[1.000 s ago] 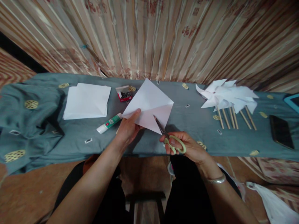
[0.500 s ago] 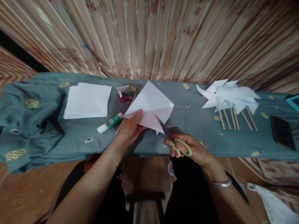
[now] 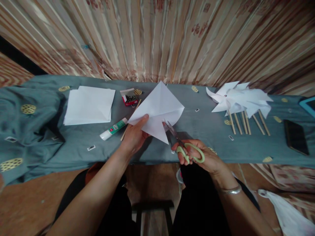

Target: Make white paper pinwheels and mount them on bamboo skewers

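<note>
My left hand (image 3: pixel 136 132) pinches a white sheet of paper (image 3: pixel 159 101) by its near left edge, thumb on top and the other fingers underneath. The sheet has crease lines and is held up with one corner pointing away from me. A cut runs in from its near right side, leaving a pointed flap. In my right hand (image 3: pixel 199 154) is a pair of scissors (image 3: pixel 176 132) with pale green handles. Their blades are parted, with the tips at the inner end of the cut. A glue stick (image 3: pixel 114 128) and a thin wooden stick (image 3: pixel 123 134) lie beside my left hand.
A stack of white paper (image 3: pixel 90 105) lies on the left of the cloth-covered table (image 3: pixel 197 127). Behind the glue stick is a small open red box (image 3: pixel 129 98) of metal pieces. White paper pinwheels (image 3: pixel 243 98) on sticks and a dark phone (image 3: pixel 296 137) are to the right.
The scissor blades have opened wider and shifted slightly off the cut edge. The cut in the paper now gapes, its flap standing apart. The whole view has shifted slightly.
</note>
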`<move>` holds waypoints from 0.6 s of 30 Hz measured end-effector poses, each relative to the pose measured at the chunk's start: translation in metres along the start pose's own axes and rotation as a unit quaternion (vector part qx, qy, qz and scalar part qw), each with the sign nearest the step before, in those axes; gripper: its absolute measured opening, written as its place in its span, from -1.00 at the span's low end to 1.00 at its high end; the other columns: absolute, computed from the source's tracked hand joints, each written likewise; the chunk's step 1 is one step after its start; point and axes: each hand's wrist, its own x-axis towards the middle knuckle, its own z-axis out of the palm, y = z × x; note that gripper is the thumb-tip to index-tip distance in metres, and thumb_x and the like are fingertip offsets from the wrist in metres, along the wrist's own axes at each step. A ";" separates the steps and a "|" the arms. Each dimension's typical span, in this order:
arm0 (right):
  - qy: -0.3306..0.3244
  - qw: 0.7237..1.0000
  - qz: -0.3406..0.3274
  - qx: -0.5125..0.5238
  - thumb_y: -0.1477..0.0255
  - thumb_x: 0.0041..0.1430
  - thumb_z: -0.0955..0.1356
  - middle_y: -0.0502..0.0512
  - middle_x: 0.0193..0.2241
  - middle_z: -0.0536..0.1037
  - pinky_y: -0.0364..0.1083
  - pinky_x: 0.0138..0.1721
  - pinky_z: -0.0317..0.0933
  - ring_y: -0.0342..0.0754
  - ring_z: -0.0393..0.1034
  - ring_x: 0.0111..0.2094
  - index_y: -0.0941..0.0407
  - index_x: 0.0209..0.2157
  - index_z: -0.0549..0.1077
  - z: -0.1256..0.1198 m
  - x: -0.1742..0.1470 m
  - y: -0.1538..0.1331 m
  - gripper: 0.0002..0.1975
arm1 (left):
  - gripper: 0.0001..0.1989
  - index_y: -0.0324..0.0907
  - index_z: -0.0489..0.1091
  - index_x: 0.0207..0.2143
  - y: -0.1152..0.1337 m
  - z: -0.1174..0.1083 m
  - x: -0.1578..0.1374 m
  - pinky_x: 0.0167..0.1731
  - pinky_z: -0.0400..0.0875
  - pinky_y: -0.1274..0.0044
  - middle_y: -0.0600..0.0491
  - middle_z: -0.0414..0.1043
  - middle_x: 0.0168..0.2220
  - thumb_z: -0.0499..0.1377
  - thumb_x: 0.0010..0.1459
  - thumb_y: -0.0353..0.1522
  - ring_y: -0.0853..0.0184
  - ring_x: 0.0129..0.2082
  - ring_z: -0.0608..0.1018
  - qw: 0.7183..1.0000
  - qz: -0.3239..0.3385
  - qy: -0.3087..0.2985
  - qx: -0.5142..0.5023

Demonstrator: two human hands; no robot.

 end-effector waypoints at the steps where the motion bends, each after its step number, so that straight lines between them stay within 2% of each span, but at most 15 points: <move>1: -0.002 1.000 0.003 0.000 0.02 -0.04 0.45 0.03 -0.58 0.52 -0.25 -0.58 0.09 -0.25 0.28 -0.61 0.22 -0.25 0.53 0.000 0.000 0.001 -0.46 | -0.68 -0.16 0.38 -0.02 0.000 0.000 0.000 -0.23 0.57 0.48 0.00 0.57 -0.23 0.20 0.14 -0.42 0.31 -0.32 0.64 1.000 -0.001 0.000 -0.002; 6: -0.007 1.000 0.020 0.000 0.05 -0.01 0.45 0.03 -0.56 0.54 -0.24 -0.58 0.12 -0.24 0.31 -0.60 0.20 -0.23 0.53 0.002 0.003 0.006 -0.51 | -0.73 -0.21 0.39 -0.04 -0.001 0.002 -0.002 -0.26 0.59 0.47 -0.07 0.56 -0.19 0.12 0.20 -0.43 0.26 -0.27 0.64 0.999 -0.034 -0.005 -0.011; 11: 0.017 1.000 0.006 0.004 0.04 -0.04 0.46 0.02 -0.57 0.55 -0.22 -0.57 0.13 -0.22 0.31 -0.61 0.18 -0.28 0.54 0.007 0.007 0.009 -0.52 | -0.69 -0.20 0.36 0.02 -0.003 0.004 -0.003 -0.23 0.59 0.44 -0.08 0.56 -0.18 0.11 0.22 -0.43 0.23 -0.24 0.64 0.996 -0.061 -0.020 -0.053; 18: 0.037 0.999 -0.016 0.013 0.04 -0.06 0.47 -0.01 -0.58 0.53 -0.22 -0.58 0.10 -0.25 0.27 -0.62 0.17 -0.32 0.54 0.015 0.015 0.014 -0.54 | -0.68 -0.23 0.30 0.07 -0.005 0.006 -0.004 -0.30 0.60 0.42 -0.10 0.57 -0.22 0.01 0.28 -0.41 0.21 -0.30 0.65 0.996 -0.054 -0.047 -0.056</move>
